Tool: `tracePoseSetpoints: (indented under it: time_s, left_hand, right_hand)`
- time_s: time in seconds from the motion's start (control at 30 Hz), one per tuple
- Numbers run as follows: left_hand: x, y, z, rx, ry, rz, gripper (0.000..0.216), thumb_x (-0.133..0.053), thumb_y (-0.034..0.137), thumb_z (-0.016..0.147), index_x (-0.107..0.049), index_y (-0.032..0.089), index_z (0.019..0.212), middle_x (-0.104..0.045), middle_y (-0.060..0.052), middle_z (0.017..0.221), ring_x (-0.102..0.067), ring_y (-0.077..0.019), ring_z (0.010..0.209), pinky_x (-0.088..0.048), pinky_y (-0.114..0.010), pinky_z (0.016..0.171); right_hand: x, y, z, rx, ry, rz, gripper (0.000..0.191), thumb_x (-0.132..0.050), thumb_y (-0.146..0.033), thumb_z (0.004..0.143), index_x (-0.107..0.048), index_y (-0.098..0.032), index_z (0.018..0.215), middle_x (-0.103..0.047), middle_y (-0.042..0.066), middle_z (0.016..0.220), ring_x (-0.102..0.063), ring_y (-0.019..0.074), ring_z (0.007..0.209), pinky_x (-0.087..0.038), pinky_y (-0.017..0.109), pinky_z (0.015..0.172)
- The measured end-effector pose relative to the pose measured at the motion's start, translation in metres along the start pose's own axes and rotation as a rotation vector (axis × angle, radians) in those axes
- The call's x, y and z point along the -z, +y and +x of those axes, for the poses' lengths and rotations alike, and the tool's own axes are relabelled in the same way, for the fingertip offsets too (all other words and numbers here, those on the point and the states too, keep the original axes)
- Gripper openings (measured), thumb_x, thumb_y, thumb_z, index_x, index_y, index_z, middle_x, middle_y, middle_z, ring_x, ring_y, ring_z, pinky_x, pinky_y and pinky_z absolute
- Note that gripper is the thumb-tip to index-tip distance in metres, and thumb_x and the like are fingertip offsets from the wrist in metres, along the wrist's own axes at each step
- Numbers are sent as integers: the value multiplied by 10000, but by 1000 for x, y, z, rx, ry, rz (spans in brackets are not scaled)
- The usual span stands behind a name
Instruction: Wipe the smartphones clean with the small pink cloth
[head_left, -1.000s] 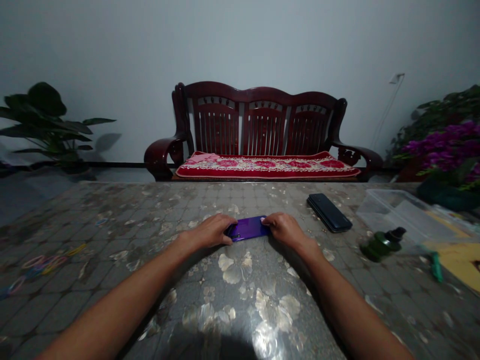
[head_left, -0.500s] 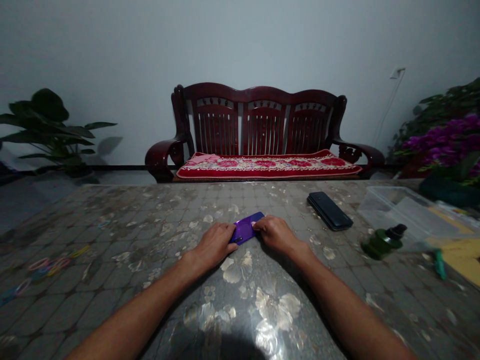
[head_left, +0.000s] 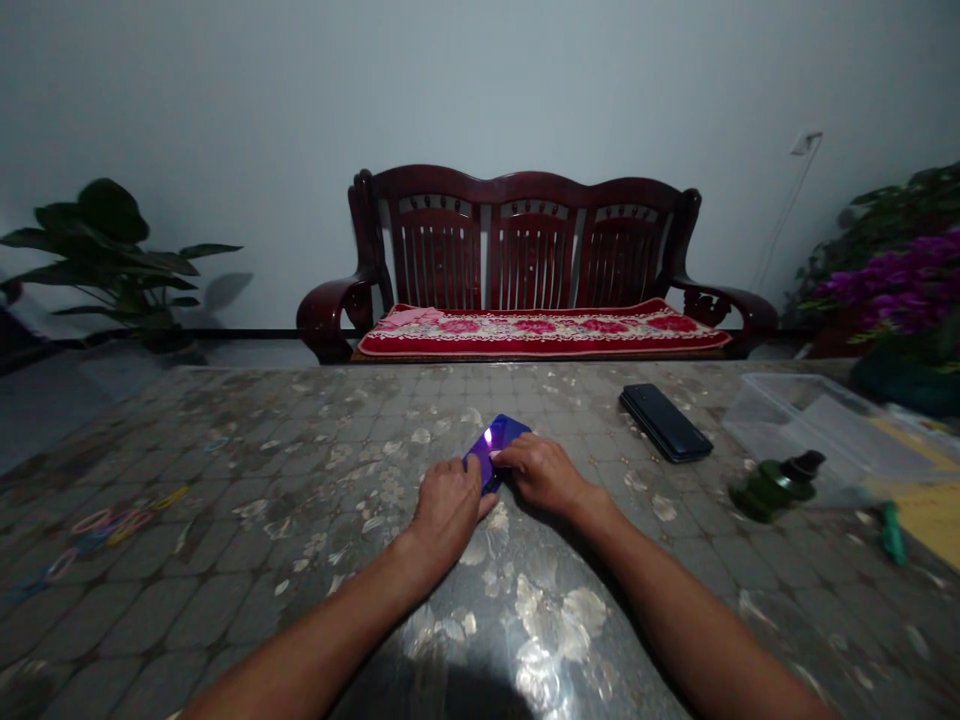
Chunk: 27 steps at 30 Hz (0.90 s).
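Observation:
A glossy purple-blue phone (head_left: 511, 430) lies back up on the table in the middle of the head view, with a bright glint on its back. My left hand (head_left: 450, 500) holds its near left end, fingers over the edge and thumb along the near side. My right hand (head_left: 541, 468) rests on the phone's right part with the fingers curled and pressed together against its back. Whatever those fingers may pinch is too small and hidden to make out.
A black wallet-like case (head_left: 664, 422) lies right of my hands. Beyond it are a green pump bottle (head_left: 772, 487), a clear plastic box (head_left: 787, 410) and a green object (head_left: 892, 533). Coloured scissors-like loops (head_left: 112, 525) lie at left. Behind the table stands a wooden bench (head_left: 529, 250).
The phone has turned, its far end swinging away from me, and a bright glint now shows on it. My left hand has moved slightly right; my right fingers have slid left across its back.

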<state>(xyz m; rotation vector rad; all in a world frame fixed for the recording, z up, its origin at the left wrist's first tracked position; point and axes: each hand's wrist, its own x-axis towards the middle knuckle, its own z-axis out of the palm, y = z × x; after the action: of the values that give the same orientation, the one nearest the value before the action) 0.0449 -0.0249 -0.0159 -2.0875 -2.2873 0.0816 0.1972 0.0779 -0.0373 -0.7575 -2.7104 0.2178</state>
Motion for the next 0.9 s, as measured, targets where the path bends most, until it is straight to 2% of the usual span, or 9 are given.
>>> tracePoseSetpoints:
  time_s: [0.17,0.43,0.6,0.7,0.77,0.83,0.9]
  left_hand:
    - [2,7,1,-2,7,13,438,-688,477,895,-630,92,1095,-685,-202,989,-665,-339,949,-492,-381,811]
    - [-3,8,1,-59,54,46,452,-678,503,896,-653,102,1103,-677,-173,946,-646,-325,923,-470,-399,837]
    - [-7,9,1,-64,84,39,483,-689,504,888,-654,82,1121,-700,-183,971,-663,-334,941,-442,-465,966]
    - [-4,9,-1,-87,71,-23,441,-692,462,898,-648,93,1137,-726,-174,990,-686,-325,942,-433,-459,1000]
    - [-2,5,0,-118,34,-103,394,-697,430,901,-650,123,1144,-747,-153,991,-703,-316,930,-468,-427,944]
    - [-1,-4,5,-138,17,-186,376,-705,426,895,-657,159,1155,-761,-128,1001,-712,-316,938,-491,-406,884]
    - [-2,-18,16,-169,64,-249,393,-711,449,887,-661,196,1184,-762,-105,1057,-703,-312,1007,-473,-421,936]
  right_hand:
    - [-1,2,2,-80,59,-18,336,-540,-67,882,-742,-212,1108,-755,75,1015,-639,219,961,-456,291,842]
    - [-4,-2,2,75,18,118,414,-549,-15,812,-749,-207,1119,-772,54,1030,-664,200,953,-480,280,847]
    - [-8,0,6,83,30,136,437,-556,-18,818,-745,-229,1151,-773,48,1060,-676,191,981,-488,274,862]
    - [-9,6,6,37,76,105,379,-571,-45,852,-752,-223,1134,-771,65,1057,-681,204,975,-498,290,864]
    - [-9,11,6,-24,122,81,335,-568,-64,880,-760,-220,1106,-769,74,1045,-681,210,961,-504,298,859]
    - [-10,15,6,-85,156,66,323,-560,-66,890,-763,-221,1088,-768,76,1022,-678,213,945,-509,299,837]
    - [-11,19,5,-124,167,57,324,-562,-58,880,-764,-220,1073,-768,75,991,-675,215,926,-513,296,804]
